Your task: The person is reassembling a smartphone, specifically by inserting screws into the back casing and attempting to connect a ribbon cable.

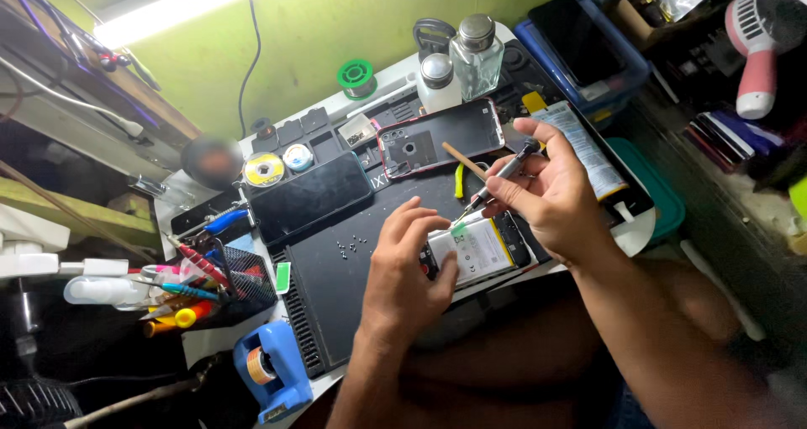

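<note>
An opened phone (492,248) with its white battery showing lies on the black work mat (336,286). My left hand (408,269) rests on the phone's left end, fingers curled over the battery edge. My right hand (551,194) holds a thin screwdriver (500,177) angled down, its tip close to the phone's top edge near a green tab. Several tiny screws (353,246) lie loose on the mat to the left. A red-rimmed phone back cover (437,139) and a dark phone (311,195) lie further back.
Two glass bottles (475,55) stand at the back by a green solder spool (356,76). A mesh cup of tools (231,278) and a blue tape dispenser (269,370) sit at the left. A blue tray (588,51) and a pink fan (756,51) are at the right.
</note>
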